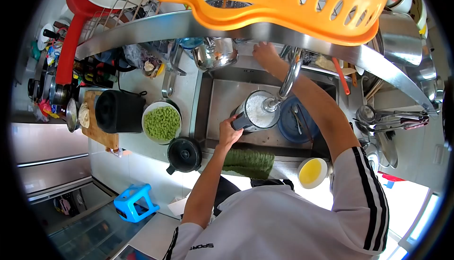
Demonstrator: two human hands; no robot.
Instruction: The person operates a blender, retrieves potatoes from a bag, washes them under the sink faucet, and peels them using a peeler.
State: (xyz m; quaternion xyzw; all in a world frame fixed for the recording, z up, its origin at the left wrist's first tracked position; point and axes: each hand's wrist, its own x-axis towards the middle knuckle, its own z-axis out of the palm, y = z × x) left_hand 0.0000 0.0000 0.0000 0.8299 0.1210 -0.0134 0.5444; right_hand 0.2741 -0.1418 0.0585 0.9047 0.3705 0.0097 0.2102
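My left hand [229, 132] is wrapped round the dark handle of a clear jug [257, 113] in the steel sink [222, 104]. White, foamy-looking contents show inside the jug, directly under the tap's spout [291, 73]. Behind the sink, my right hand [267, 55] reaches past the tap with its fingers bent; whether they touch anything is too small to tell. Right of the jug, a blue plate [288, 132] lies in the sink with a spoon [297, 118] and a thin stick on it.
Left of the sink are a bowl of green beans [162, 123], a black lid-like part [184, 154], a black appliance [118, 112] and a wooden board [106, 139]. A green cloth [248, 163] and yellow-filled bowl [312, 172] sit in front. Overhead hangs an orange basket [269, 9].
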